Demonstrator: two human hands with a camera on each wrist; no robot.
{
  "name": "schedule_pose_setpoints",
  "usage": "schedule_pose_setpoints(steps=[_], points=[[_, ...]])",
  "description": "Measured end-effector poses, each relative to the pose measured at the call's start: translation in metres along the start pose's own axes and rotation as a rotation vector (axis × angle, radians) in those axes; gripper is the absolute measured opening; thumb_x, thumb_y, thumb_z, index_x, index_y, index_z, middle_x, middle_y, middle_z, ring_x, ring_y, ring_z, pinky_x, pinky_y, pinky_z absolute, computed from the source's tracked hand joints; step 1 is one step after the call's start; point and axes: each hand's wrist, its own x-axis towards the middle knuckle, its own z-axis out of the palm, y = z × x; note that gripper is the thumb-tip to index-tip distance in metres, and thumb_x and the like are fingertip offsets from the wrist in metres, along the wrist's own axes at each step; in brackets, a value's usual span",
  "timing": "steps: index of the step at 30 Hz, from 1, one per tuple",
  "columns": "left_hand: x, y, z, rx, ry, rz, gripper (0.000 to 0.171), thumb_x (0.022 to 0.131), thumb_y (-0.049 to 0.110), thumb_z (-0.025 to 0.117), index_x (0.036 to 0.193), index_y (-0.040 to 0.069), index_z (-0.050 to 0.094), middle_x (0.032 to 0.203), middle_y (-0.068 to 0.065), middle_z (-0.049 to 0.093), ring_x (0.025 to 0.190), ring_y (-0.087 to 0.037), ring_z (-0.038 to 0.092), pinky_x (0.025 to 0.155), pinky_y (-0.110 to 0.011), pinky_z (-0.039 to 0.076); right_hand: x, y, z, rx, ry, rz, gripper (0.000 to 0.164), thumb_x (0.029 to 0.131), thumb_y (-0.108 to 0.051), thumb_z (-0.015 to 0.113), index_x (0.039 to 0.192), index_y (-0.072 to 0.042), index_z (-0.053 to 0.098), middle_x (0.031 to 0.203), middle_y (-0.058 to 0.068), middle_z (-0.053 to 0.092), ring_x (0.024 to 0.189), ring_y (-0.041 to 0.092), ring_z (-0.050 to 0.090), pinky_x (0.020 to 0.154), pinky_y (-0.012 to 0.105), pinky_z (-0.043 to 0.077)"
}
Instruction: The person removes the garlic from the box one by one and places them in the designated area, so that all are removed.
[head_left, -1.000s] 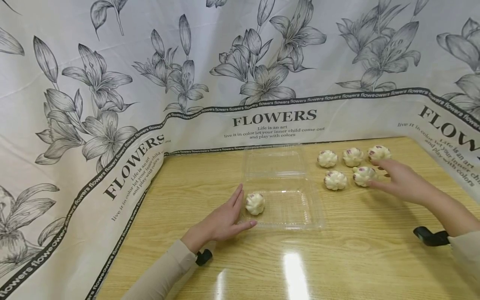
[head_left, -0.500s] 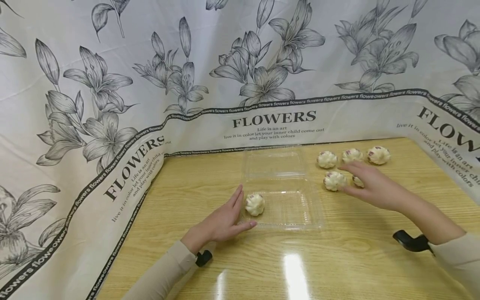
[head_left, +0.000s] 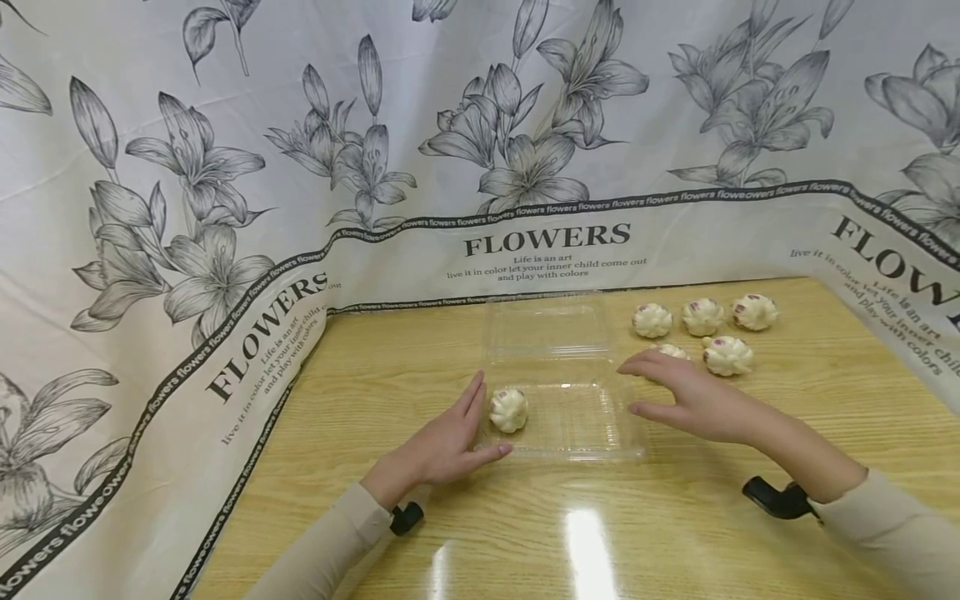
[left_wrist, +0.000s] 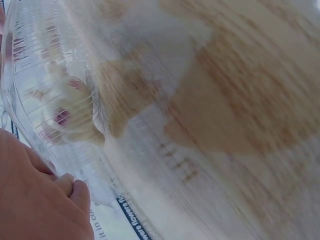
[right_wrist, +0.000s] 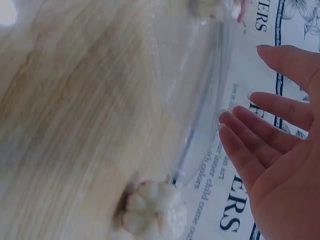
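Note:
A clear plastic clamshell box [head_left: 581, 421] lies with its lid [head_left: 546, 325] folded back on the table. One garlic bulb [head_left: 508, 410], whitish with purple marks, sits at the left end of its base. Along that left side rests my left hand [head_left: 438, 446], fingers straight at the rim and thumb at the front corner. Its fingertips meet the plastic edge in the left wrist view. My right hand [head_left: 693, 402] hovers by the box's right edge, holding nothing; in the right wrist view its fingers [right_wrist: 247, 145] are spread. Behind it, a garlic bulb [head_left: 672, 352] is partly hidden.
Several more garlic bulbs stand to the right of the box, among them a near one [head_left: 728, 356] and a far one [head_left: 755, 312]. A flower-print curtain [head_left: 547, 250] borders the wooden table [head_left: 375, 358] at the back and sides.
My right hand has moved left, from over the garlic bulbs at the right to the box's right edge, with nothing in it. The left hand has stayed at the box.

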Motion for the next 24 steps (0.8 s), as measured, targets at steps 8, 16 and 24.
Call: schedule_pose_setpoints(steps=[8, 16, 24], points=[[0.0, -0.001, 0.0, 0.004, 0.002, 0.002, 0.101, 0.102, 0.062, 0.048, 0.161, 0.002, -0.008, 0.17, -0.011, -0.02, 0.154, -0.035, 0.02, 0.122, -0.042, 0.03, 0.013, -0.013, 0.019, 0.025, -0.067, -0.042, 0.039, 0.099, -0.027, 0.07, 0.128, -0.002, 0.066, 0.127, 0.013, 0.067, 0.113, 0.034, 0.064, 0.094, 0.054, 0.056], [0.001, -0.002, 0.0, 0.017, 0.005, -0.003, 0.101, 0.102, 0.063, 0.048, 0.161, 0.002, -0.007, 0.171, -0.015, -0.015, 0.153, -0.035, 0.023, 0.122, -0.042, 0.031, 0.032, -0.018, 0.035, 0.092, -0.098, -0.077, 0.041, 0.098, -0.027, 0.07, 0.13, -0.001, 0.065, 0.124, 0.015, 0.068, 0.105, 0.032, 0.067, 0.087, 0.044, 0.059], [0.002, -0.003, 0.0, 0.016, 0.005, -0.002, 0.101, 0.101, 0.064, 0.047, 0.161, 0.002, -0.006, 0.171, -0.015, -0.014, 0.153, -0.035, 0.024, 0.121, -0.043, 0.034, 0.047, -0.025, 0.061, 0.138, -0.057, -0.076, 0.05, 0.099, -0.027, 0.07, 0.138, 0.001, 0.058, 0.135, 0.019, 0.063, 0.116, 0.037, 0.062, 0.093, 0.049, 0.057]])
